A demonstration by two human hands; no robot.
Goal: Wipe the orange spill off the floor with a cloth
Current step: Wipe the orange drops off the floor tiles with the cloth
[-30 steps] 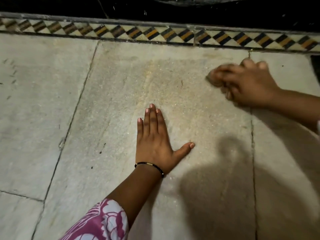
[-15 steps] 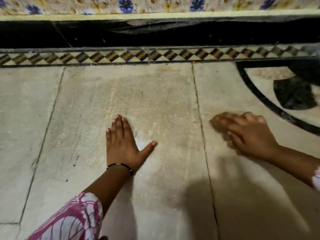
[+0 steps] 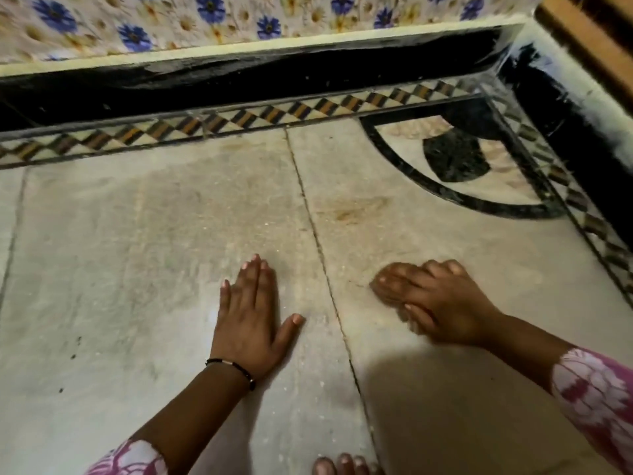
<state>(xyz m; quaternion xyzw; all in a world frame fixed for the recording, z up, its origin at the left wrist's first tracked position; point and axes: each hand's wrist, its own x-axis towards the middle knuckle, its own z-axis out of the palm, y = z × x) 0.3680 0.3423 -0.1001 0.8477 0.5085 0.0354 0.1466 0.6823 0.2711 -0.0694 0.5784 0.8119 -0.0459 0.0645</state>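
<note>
A faint orange-brown smear, the spill (image 3: 352, 210), lies on the pale stone floor (image 3: 137, 269) just right of a tile joint. My right hand (image 3: 435, 303) sits on the floor nearer me than the smear, a hand's length short of it. Its fingers are bunched and curled down over a cloth that is almost wholly hidden beneath them; the fingertips are blurred. My left hand (image 3: 248, 320) lies flat on the neighbouring slab, fingers straight and thumb spread, a thin black bracelet on the wrist.
A patterned border strip (image 3: 239, 121) and black skirting (image 3: 274, 80) run along the floral-tiled wall (image 3: 171, 22) ahead. A black curved inlay (image 3: 452, 156) fills the right corner. My toes (image 3: 342, 466) show at the bottom edge.
My right hand has slid back toward me along the floor, uncovering the orange smear beyond it. The left hand has stayed flat in place. The view has tilted up toward the wall.
</note>
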